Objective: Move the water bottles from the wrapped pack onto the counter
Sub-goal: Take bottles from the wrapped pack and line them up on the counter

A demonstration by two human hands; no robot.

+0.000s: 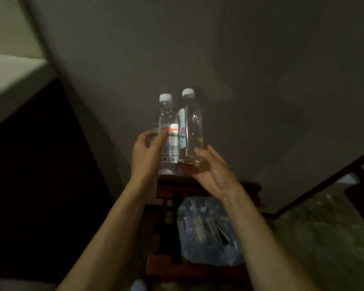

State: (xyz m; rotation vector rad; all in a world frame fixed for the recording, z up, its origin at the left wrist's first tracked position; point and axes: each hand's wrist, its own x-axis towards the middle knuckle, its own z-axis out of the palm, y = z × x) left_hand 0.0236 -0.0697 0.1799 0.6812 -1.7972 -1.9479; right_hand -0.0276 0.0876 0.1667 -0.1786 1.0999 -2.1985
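Note:
Two clear water bottles with white caps stand upright side by side at the near edge of the grey counter [261, 80]. My left hand [145, 152] wraps the labelled left bottle [166, 114] at its lower half, thumb across the label. My right hand [212, 171] cups the base of the right bottle [192, 122], thumb against its side and fingers showing through the clear plastic. Below my forearms the wrapped pack [206, 229], bluish crinkled film with several bottles inside, lies on a dark red wooden stool [166, 185].
The scene is dim. A pale ledge [8, 80] sits at the upper left with a dark gap under it. A dark diagonal bar [324, 181] crosses the lower right above a greenish patterned floor [313, 238].

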